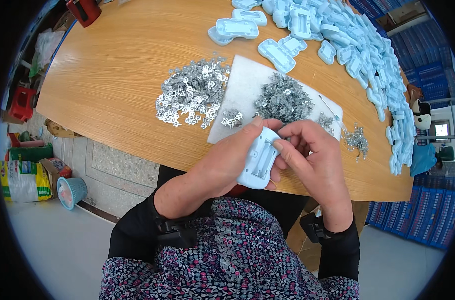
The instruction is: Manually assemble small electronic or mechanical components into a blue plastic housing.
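My left hand point(227, 162) grips a light blue plastic housing point(259, 160) just over the near edge of the wooden table point(122, 65). My right hand point(310, 155) pinches at the top of that housing with thumb and forefinger; whether it holds a small metal piece I cannot tell. Right behind my hands lies a white foam pad point(245, 82) carrying a heap of small metal clips point(282, 97) and a smaller cluster point(232, 118).
A spread of flat silver metal tabs point(190, 95) lies left of the pad. Many light blue housings point(357, 45) pile along the table's far and right side. More clips point(356, 140) sit at right. A basket point(71, 191) and bags stand on the floor at left.
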{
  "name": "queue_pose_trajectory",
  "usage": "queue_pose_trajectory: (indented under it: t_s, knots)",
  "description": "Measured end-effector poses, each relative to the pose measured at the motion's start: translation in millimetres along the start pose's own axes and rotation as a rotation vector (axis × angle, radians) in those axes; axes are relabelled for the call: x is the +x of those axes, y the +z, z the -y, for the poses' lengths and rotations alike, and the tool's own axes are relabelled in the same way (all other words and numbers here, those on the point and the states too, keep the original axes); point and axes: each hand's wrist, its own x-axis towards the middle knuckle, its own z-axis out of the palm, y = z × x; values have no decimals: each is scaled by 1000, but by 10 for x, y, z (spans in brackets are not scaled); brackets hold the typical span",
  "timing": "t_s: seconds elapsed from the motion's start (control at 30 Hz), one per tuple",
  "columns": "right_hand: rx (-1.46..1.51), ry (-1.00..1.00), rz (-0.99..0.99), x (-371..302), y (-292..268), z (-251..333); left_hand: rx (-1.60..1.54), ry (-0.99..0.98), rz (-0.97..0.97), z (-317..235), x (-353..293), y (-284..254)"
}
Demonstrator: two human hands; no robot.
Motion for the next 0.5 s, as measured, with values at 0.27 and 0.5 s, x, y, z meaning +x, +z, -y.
queue_pose_trajectory:
  t_s: [0.27, 0.5]
  knots:
    - [664, 159, 122, -42, -44, -183, 345, 75, 50, -46, -29, 31]
    - [652, 194, 132, -103, -72, -349, 791, 235, 41, -102, -126, 162]
